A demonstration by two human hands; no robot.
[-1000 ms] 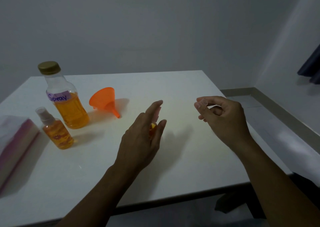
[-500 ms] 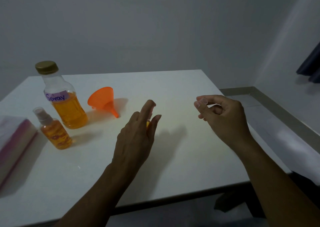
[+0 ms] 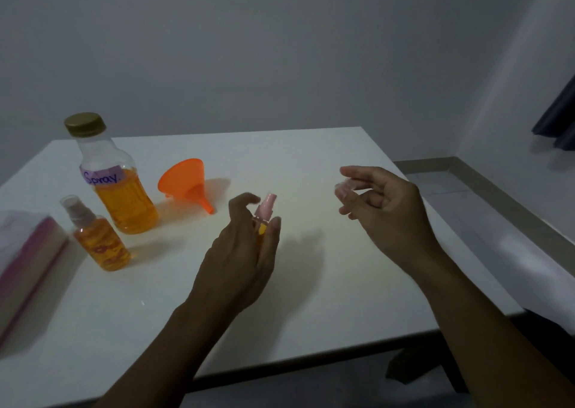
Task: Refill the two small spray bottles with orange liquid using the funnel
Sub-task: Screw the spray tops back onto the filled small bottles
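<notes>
Though small, spray bottle [image 3: 264, 217]: pink nozzle, orange liquid.

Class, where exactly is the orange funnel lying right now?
In the head view, the orange funnel lies on its side on the white table, left of centre, just right of the large "Spray" bottle.

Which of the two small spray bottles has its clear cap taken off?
The small spray bottle in the left hand: its pink nozzle is bare. The one standing on the table has its clear cap on.
</notes>
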